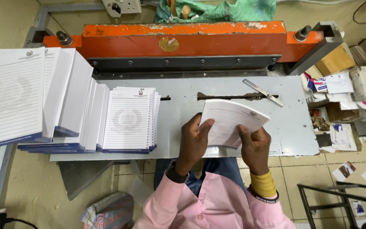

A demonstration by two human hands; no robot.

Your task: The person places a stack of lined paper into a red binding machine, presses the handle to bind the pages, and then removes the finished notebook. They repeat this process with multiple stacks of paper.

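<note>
My left hand (195,142) and my right hand (254,146) both grip a thin stack of lined white sheets (229,121), held tilted just above the grey metal table (183,127) of an orange paper cutter (183,40). My left fingers curl over the stack's left edge, and my right thumb presses on its lower right part. A stack of lined pads (130,121) lies on the table just to the left of my left hand. Further left, taller piles of the same pads (30,95) lean against each other.
A metal ruler-like bar (262,92) lies by a slot in the table at the right. Boxes and paper scraps (339,97) clutter the right side. A wall socket (121,6) and green cloth (217,10) sit behind the cutter. A metal frame (339,199) stands on the tiled floor.
</note>
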